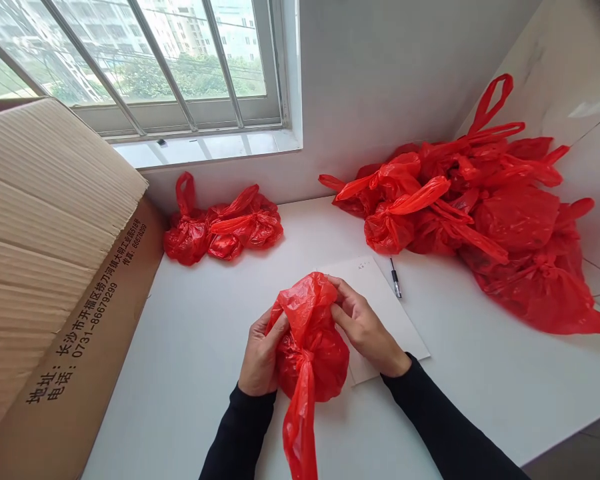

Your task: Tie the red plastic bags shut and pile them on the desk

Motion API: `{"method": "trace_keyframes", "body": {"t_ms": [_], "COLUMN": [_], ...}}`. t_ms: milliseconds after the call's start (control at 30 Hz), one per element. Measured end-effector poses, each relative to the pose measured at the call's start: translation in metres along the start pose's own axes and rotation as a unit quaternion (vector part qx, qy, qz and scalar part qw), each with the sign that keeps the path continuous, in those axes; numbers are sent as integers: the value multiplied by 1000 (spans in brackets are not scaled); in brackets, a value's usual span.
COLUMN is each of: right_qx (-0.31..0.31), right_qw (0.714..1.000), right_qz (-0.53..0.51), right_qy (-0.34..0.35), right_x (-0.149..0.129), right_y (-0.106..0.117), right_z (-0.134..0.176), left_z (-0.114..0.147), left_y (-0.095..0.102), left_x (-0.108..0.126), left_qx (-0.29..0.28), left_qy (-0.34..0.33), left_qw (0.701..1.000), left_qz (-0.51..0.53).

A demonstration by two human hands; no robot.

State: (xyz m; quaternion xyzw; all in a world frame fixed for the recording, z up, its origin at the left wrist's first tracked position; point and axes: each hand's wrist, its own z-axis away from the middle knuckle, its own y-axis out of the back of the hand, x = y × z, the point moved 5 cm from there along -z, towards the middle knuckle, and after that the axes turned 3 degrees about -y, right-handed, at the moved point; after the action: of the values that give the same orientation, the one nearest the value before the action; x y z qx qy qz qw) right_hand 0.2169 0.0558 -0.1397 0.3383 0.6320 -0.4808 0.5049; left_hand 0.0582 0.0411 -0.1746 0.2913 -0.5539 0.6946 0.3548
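Observation:
Between my two hands is a knotted red plastic bag (325, 367), bulging round with contents I cannot make out. Its knot faces me and one long twisted handle hangs down toward the front. My left hand (261, 353) grips the bag's left side, thumb on top. My right hand (363, 327) pinches the upper right part of the plastic with thumb and fingers. Partly behind the bag and my right hand lies a white sheet of paper (397, 333) with small marks near its top. A black pen (395, 279) rests beside the paper's right edge.
A large open cardboard box (105, 320) with printed writing stands at the left, its flap raised. Several tied red bags (225, 227) sit by the wall under the barred window. A big heap of red bags (510, 213) fills the back right of the white table (180, 400).

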Motion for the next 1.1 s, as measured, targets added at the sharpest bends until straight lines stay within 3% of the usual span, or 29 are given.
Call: {"method": "trace_keyframes", "body": {"t_ms": [167,433,600,700,867,967,1100], "right_qx": [-21,56,19,66,136,115,37], "right_qw": [999,997,999,997,990,990,991], "right_qz": [31,-33,30,40,-32,-76,-101], "right_qy": [-1,-27,-21,-7,3,-13,-74], "right_x": [2,5,2,6,8,7,10], "right_y": [2,4,-1,6,17,16,9], "right_z": [-1,3,3,2,2,2,3], "left_z": [0,-1,2,4,8,8,7], "left_y": [-1,0,-5,-9,-17,-18,-15], "left_x": [0,0,-2,2,6,7,8], "left_qx": [-24,11,-58,-71,-78,-89,-96], "left_qy": [19,-11,-11,-19,-6,-10,-10], "left_qw": [999,1000,996,993,996,995,994], "left_qz": [-20,-15,-70,-89,-52,-46,-53]}}
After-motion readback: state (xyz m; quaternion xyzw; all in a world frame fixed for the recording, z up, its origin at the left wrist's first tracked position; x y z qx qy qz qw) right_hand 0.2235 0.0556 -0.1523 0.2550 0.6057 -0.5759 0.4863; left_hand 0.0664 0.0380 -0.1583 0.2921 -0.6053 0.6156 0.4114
